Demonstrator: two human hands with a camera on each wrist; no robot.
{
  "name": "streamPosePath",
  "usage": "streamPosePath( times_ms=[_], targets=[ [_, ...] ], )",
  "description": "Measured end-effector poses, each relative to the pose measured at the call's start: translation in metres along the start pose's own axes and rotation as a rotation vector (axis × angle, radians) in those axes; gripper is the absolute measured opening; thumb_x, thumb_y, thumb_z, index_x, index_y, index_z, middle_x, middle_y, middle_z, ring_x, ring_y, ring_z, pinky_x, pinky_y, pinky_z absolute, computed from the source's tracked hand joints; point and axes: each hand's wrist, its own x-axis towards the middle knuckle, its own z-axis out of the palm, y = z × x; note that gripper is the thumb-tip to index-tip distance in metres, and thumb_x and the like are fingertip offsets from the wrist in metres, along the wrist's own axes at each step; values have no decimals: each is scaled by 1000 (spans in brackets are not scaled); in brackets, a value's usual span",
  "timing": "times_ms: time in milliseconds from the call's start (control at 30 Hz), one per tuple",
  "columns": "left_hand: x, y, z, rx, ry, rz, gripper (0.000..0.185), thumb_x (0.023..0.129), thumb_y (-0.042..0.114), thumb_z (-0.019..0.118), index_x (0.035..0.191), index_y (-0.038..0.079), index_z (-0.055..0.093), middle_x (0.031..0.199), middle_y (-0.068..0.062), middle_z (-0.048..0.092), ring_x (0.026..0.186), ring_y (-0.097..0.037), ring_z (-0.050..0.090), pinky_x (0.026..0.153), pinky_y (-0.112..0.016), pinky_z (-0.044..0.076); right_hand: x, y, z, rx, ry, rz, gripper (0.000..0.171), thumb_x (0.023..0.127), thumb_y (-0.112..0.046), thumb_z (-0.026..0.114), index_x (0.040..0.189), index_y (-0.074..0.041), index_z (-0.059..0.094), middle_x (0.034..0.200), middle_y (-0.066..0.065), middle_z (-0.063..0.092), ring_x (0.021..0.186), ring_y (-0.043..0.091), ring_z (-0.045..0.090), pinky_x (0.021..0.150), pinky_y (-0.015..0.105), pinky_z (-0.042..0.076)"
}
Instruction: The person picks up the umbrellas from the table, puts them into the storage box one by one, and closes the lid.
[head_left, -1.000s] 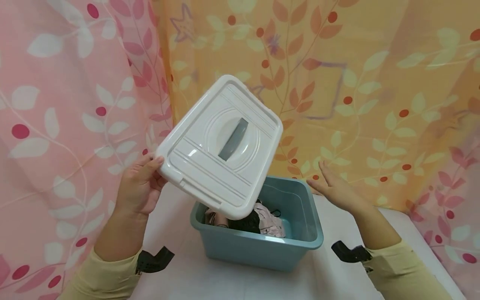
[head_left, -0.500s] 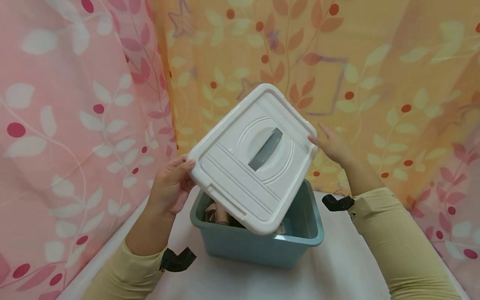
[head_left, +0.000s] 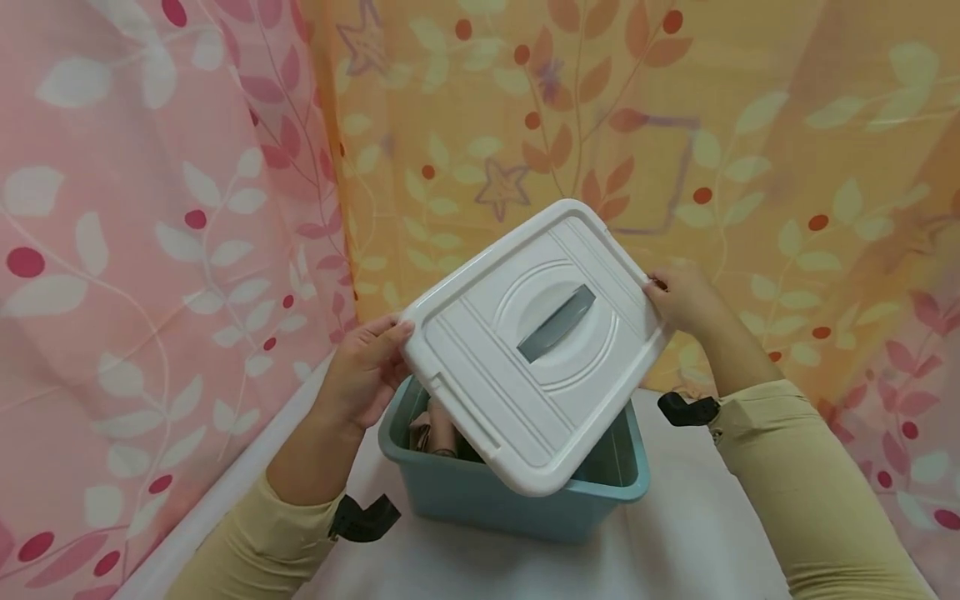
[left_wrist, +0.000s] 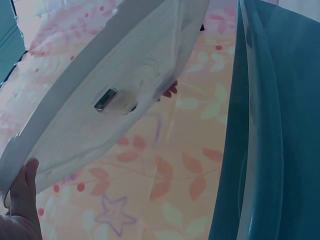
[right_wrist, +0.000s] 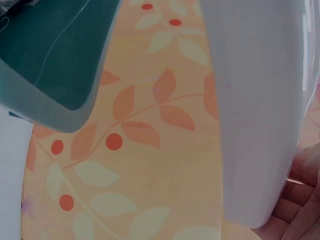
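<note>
Hovering tilted above the teal bin [head_left: 517, 500]: a white rectangular lid [head_left: 536, 342], held clear of the bin's rim, top face turned toward the head camera, near corner dipping low over the bin's front wall, far corner raised toward the curtain. Long axis running diagonally, from the lower left by the bin's left rim up to the right past the bin's far right corner. Grey handle [head_left: 557, 323] sunk in the oval recess at the lid's centre, lying along that same diagonal. Small latch tab on the lid's lower left edge, just above the bin's left rim.

Gripped at its left corner by the left hand [head_left: 366, 375], fingers curled over the edge, thumb tip showing at the rim in the left wrist view [left_wrist: 22, 187]. Gripped at the opposite right corner by the right hand [head_left: 686, 296], fingers wrapped round the edge; palm under the lid's rim in the right wrist view [right_wrist: 295, 210].

Inside the bin, under the lid's low corner, folded pinkish cloth [head_left: 435, 425] with something dark beside it, mostly hidden. Bin standing on a white surface [head_left: 675, 542]. Behind and left of the bin, a pink leaf-print curtain [head_left: 150, 208]; behind and right of it, an orange leaf-print curtain [head_left: 750, 125]. Pale yellow sleeves [head_left: 787, 475] on both forearms, a black strap at each wrist, either side of the bin.
</note>
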Motion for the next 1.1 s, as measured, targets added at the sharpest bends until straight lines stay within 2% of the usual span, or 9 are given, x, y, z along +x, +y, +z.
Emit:
streamPosePath(
  times_ms=[167, 300, 400, 533, 633, 767, 867, 933, 1100],
  targets=[
    [2, -1, -3, 74, 30, -24, 24, 94, 16, 52, 113, 4, 60, 100, -5, 63, 85, -15, 64, 79, -28, 50, -7, 1, 2, 1, -28, 52, 30, 98, -20, 39, 107, 3, 54, 100, 24, 57, 85, 35, 52, 71, 47, 43],
    [1, -7, -3, 111, -18, -67, 37, 94, 11, 50, 129, -2, 45, 101, -3, 61, 86, -13, 63, 80, -26, 51, -13, 1, 3, 32, -11, 118, 35, 98, -23, 37, 116, 4, 51, 109, 27, 54, 89, 37, 50, 74, 49, 42],
    [-1, -15, -3, 139, -66, -109, 47, 94, 8, 49, 138, 4, 34, 105, -6, 59, 91, -15, 62, 81, -29, 51, -18, 4, 5, 43, 42, 146, 37, 98, -24, 35, 118, 2, 50, 111, 27, 53, 90, 37, 50, 74, 50, 42],
    [-9, -26, -1, 216, -115, -146, 56, 93, 7, 50, 141, 13, 23, 117, -16, 54, 100, -20, 60, 85, -37, 49, -25, 7, 11, 54, 120, 162, 38, 97, -24, 37, 119, 3, 52, 111, 27, 55, 89, 38, 52, 74, 51, 42],
    [-16, -32, 1, 318, -135, -163, 66, 92, 8, 53, 144, 18, 13, 122, -21, 51, 104, -24, 59, 87, -40, 48, -28, 8, 16, 70, 151, 179, 39, 96, -23, 37, 119, 5, 52, 110, 28, 56, 88, 38, 52, 73, 51, 42],
    [-22, -35, 6, 501, -119, -183, 83, 88, 12, 60, 147, 21, 3, 118, -16, 55, 99, -22, 61, 86, -37, 48, -32, 9, 21, 86, 148, 229, 39, 96, -23, 37, 117, 7, 53, 110, 28, 56, 88, 38, 52, 73, 50, 44],
    [-22, -35, 6, 589, -98, -202, 86, 86, 16, 64, 147, 21, 4, 114, -13, 57, 95, -20, 62, 83, -35, 50, -36, 8, 22, 95, 125, 258, 39, 95, -24, 38, 115, 7, 53, 108, 28, 56, 87, 37, 53, 71, 48, 46],
    [-21, -34, 2, 607, -80, -208, 85, 85, 21, 66, 147, 21, 8, 111, -13, 59, 94, -20, 63, 82, -36, 51, -39, 6, 23, 98, 108, 263, 39, 95, -24, 39, 114, 7, 53, 106, 28, 56, 87, 37, 53, 69, 46, 47],
    [-11, -26, -12, 627, -17, -156, 68, 84, 25, 67, 140, 18, 30, 103, -15, 61, 91, -22, 65, 77, -38, 52, -50, -2, 23, 114, 55, 253, 40, 94, -26, 41, 110, 8, 55, 104, 28, 57, 86, 36, 54, 69, 43, 48]
  ],
)
